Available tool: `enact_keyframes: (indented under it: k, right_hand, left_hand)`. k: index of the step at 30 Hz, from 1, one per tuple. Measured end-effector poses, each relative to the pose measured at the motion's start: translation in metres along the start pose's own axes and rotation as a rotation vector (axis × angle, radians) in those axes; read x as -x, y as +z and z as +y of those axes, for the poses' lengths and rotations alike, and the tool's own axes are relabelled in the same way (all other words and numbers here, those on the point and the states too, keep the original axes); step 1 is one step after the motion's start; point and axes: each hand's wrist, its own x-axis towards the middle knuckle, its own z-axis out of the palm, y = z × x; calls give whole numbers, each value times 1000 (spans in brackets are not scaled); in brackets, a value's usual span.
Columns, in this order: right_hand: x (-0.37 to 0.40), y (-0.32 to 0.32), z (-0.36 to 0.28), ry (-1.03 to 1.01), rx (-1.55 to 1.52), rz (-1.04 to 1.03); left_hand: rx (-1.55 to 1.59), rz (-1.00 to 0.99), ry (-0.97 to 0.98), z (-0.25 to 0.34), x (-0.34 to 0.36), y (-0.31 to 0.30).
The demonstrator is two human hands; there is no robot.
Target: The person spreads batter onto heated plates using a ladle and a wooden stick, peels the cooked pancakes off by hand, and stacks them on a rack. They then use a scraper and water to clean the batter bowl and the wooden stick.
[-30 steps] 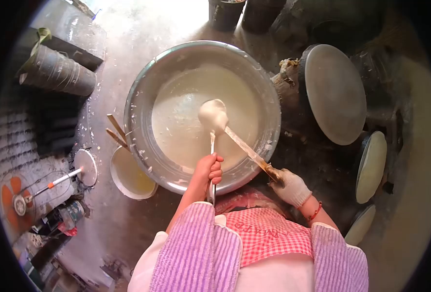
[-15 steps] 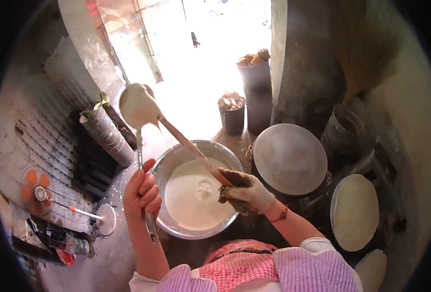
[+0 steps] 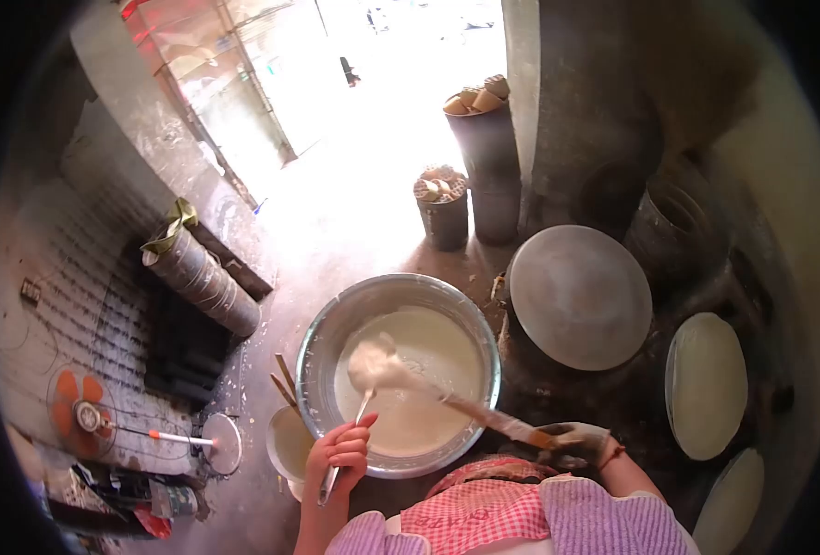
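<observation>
My left hand [image 3: 343,453] is closed around the metal handle of a ladle [image 3: 371,363], whose bowl is coated in pale batter and hangs over the basin. In my right hand [image 3: 573,445], which wears a stained glove, is a long wooden stick [image 3: 493,418]. The stick's far end, smeared with batter, meets the ladle's bowl; motion blur hides the exact contact. Below both, the wide metal basin [image 3: 305,370] contains creamy white batter [image 3: 442,365].
A round griddle [image 3: 581,296] is right of the basin, with pale round sheets [image 3: 706,387] beyond. Left of the basin stands a bowl [image 3: 288,446] with sticks. A bucket [image 3: 444,222] and tall cylinder [image 3: 486,176] stand near the bright doorway. An orange fan [image 3: 86,416] is far left.
The ladle and stick have come down from above the basin's far left edge to over the batter. My right hand has drawn back to the right, and the view has shifted.
</observation>
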Motion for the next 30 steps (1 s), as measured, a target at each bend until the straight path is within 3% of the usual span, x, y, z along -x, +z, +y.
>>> enact_keyframes:
  k: [1,3,6,7,9,11,13,15,17,18,20,25,27,28,30]
  right_hand:
    - [21,2,1,-81,-93,46]
    - [47,7,7,-180,-195,108]
    - [70,22,4,-679,-300,450]
    - [74,12,4,-689,-307,464]
    - [71,-17,12,-859,-426,586]
    - [78,-30,9,-859,-515,704]
    - [89,-8,-6,-906,-490,929]
    - [92,-4,6,-994,-356,1043]
    - [96,-2,19,-817,-318,1157]
    - [95,-6,28,-831,-266,1141]
    - [85,-17,43,-764,-292,1165]
    - [66,-55,62,-603,-197,1211]
    - [63,-79,80,-521,716,1626]
    - [69,-76,71,-384,676,1627]
    - [67,-76,43,-330,687,1606]
  left_hand:
    - [3,14,-16,-8,-12,8]
    - [-338,-118,-84,-30,-43,32]
    - [-1269,-52,64,-84,-99,65]
    - [-1507,-21,129,-104,-123,71]
    - [-1503,-101,-86,-121,-178,79]
    - [-819,-210,-629,-125,-243,77]
    - [-427,40,-774,-160,-285,74]
    - [-572,98,-744,-188,-324,48]
    - [-824,105,-590,-207,-358,5]
    - [-822,118,-623,-222,-364,-10]
    - [-1173,116,-264,-249,-367,-46]
    - [-1327,215,-146,-265,-383,-86]
    - [-1502,199,-41,-253,-398,-80]
    - [-1496,201,-35,-243,-407,-78]
    - [-1557,108,191,-213,-421,-79]
